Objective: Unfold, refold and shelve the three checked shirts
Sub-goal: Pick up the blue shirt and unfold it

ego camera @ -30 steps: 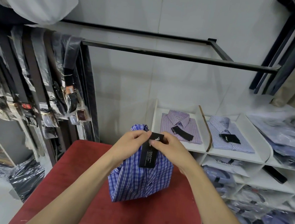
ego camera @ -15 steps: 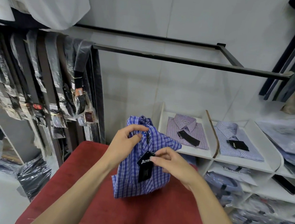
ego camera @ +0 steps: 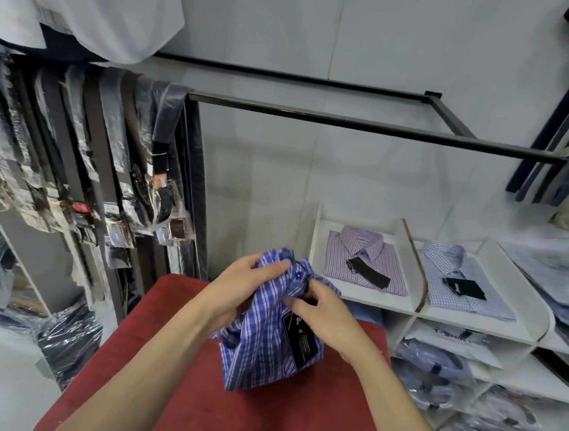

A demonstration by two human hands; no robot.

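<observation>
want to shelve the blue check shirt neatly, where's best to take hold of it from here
Probably at the collar end of the blue checked shirt, from above, one hand per side. It stands bunched on the red table, so holding the top lets the body hang straight.

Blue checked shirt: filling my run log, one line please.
blue checked shirt | both hands gripping | on red table | two shirts shelved
</observation>
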